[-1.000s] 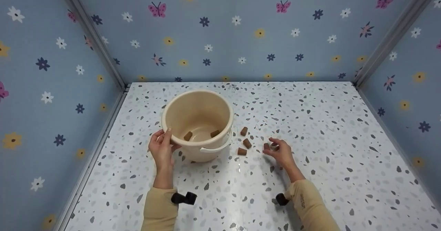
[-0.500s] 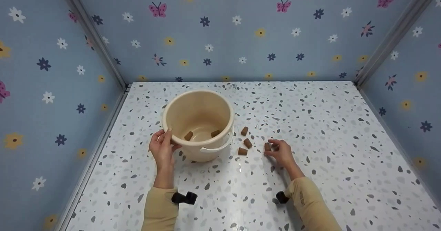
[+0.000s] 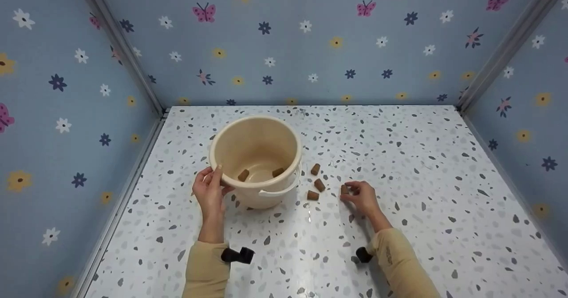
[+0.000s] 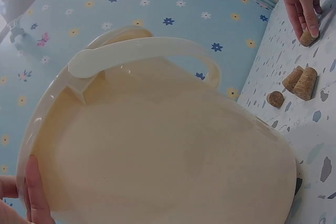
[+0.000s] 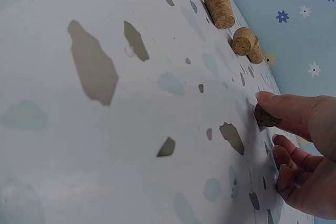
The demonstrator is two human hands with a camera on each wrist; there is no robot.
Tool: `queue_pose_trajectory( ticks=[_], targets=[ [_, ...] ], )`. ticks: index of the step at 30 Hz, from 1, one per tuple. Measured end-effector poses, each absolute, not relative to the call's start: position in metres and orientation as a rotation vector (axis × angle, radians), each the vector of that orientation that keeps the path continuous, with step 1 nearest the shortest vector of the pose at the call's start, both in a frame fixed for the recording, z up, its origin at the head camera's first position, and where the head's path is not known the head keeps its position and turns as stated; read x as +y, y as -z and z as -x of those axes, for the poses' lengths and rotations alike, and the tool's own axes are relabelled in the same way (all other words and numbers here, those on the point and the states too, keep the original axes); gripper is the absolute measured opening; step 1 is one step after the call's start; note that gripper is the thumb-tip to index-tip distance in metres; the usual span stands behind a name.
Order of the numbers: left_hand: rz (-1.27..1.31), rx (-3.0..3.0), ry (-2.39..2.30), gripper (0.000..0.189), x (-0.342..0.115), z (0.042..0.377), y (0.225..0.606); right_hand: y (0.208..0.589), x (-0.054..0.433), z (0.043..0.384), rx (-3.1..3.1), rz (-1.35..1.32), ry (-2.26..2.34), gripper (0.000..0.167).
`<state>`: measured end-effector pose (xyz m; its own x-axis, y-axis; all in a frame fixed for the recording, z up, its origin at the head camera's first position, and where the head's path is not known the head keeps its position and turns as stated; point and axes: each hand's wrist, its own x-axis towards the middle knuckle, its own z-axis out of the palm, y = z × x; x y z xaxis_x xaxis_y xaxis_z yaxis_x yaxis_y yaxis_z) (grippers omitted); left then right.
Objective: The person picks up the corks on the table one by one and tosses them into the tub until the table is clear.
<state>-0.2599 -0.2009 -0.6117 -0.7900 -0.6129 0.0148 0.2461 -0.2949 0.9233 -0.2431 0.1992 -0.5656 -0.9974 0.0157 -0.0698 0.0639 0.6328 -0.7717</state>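
Observation:
My left hand (image 3: 211, 193) grips the rim of a cream plastic bucket (image 3: 262, 196) at its near left side, thumb over the edge. The bucket stands upright, its white handle (image 3: 280, 191) hanging down toward the front right. Two brown corks (image 3: 243, 175) lie inside on the bottom. To the right of the bucket, my right hand (image 3: 363, 196) pinches another cork (image 3: 344, 189) between thumb and fingers, low at the tabletop. In the right wrist view that cork (image 5: 266, 116) shows partly behind the thumb.
Three loose corks (image 3: 319, 184) lie on the speckled white table (image 3: 412, 156) between the bucket and my right hand. Blue flowered walls (image 3: 301, 45) close off the back and both sides.
The right hand's fingers have come in around the cork, the forefinger slightly lower than a second ago. The left hand and bucket have stayed in place.

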Motion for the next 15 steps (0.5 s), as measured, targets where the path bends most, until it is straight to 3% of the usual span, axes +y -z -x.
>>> queue_pose_trajectory(
  ticks=[15],
  targets=[
    [-0.438,-1.397,2.122,0.049,-0.201,0.259,0.611,0.555,0.194,0.248,2.757,-0.111,1.317,0.041]
  ],
)
